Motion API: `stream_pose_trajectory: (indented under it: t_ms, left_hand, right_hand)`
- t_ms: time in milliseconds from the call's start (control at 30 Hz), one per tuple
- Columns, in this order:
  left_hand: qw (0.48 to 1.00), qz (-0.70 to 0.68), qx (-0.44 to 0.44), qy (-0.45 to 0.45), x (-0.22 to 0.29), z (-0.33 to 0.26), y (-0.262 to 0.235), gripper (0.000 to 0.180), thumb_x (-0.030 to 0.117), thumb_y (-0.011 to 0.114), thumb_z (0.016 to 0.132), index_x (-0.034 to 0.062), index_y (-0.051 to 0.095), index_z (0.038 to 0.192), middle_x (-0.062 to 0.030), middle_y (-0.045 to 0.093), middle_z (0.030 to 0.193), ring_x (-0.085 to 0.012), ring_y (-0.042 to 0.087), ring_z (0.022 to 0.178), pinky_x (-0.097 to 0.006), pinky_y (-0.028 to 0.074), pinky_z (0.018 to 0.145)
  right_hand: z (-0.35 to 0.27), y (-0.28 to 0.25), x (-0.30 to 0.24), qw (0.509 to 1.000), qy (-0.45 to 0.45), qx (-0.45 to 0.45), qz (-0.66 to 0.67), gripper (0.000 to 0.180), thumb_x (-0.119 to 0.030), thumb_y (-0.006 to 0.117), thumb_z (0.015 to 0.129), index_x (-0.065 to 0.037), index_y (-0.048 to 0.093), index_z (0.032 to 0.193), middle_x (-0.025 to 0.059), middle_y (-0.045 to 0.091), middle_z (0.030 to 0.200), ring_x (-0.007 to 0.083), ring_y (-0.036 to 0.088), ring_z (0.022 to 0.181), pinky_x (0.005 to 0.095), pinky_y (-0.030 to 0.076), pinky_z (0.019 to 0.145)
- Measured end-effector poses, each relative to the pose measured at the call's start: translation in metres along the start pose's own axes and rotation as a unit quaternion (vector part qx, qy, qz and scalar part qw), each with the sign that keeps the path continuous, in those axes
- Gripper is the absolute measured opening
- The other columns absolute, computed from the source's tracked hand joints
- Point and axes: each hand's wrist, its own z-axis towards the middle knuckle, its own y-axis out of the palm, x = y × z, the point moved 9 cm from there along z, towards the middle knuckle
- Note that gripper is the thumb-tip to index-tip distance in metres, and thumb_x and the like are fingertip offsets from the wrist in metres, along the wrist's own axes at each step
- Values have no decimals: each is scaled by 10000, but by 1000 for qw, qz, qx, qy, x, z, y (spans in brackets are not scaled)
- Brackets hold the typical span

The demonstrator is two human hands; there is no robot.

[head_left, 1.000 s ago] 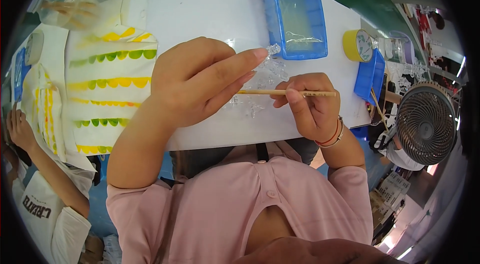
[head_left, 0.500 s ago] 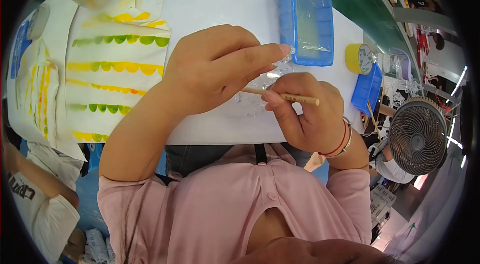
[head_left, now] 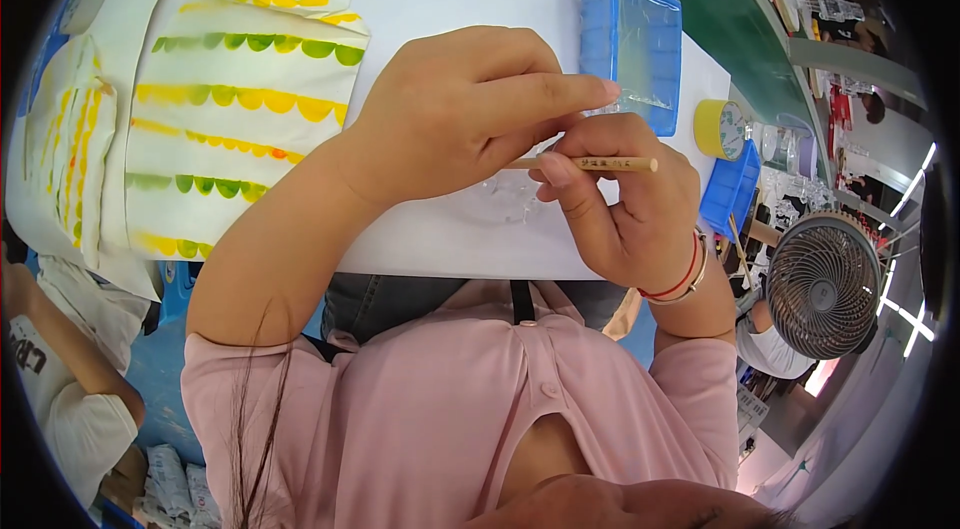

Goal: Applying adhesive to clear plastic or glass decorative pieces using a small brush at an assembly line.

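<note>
My right hand (head_left: 635,204) pinches a thin round wooden handle (head_left: 620,165) with dark print on it. The handle lies nearly level, and its far end runs under my left hand (head_left: 465,119), so its tip is hidden. The fingers of my left hand are bent, the index finger stretched to the right above my right fingertips. A small clear, shiny piece shows between the two hands, mostly covered by the fingers. Below them, several clear, glossy bits (head_left: 512,197) lie on the white paper (head_left: 460,239).
Beyond my right hand stands a blue tray (head_left: 592,39) with clear film. Painted paper (head_left: 240,159) with yellow and green scallops lies left. At right are a yellow tape roll (head_left: 712,129), a smaller blue tray (head_left: 732,187) and a fan (head_left: 823,281). Another person's arm (head_left: 80,354) is at left.
Both hands have shifted slightly up and to the right. The wooden handle has turned closer to level, and my left fingers now cover more of the clear piece.
</note>
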Motion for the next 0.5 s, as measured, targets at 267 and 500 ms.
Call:
stream_pose_trajectory:
  t_ms: [267, 500]
  left_hand:
    - [1000, -2, -25, 8, 5, 1, -2, 394, 6, 744, 683, 101, 719, 1064, -42, 587, 719, -170, 572, 615, -273, 453, 516]
    - [1000, -1, -29, 10, 6, 2, -2, 348, 40, 754, 710, 99, 725, 1052, -39, 559, 681, -167, 525, 572, -277, 415, 490]
  right_hand:
    - [-8, -6, 5, 999, 9, 24, -35, 97, -1, 622, 878, 10, 540, 929, 89, 635, 778, 151, 673, 608, 246, 493, 515]
    - [-32, 9, -19, 990, -132, 0, -51, 171, 43, 666, 785, 9, 531, 884, 145, 634, 801, 229, 608, 566, 294, 476, 493]
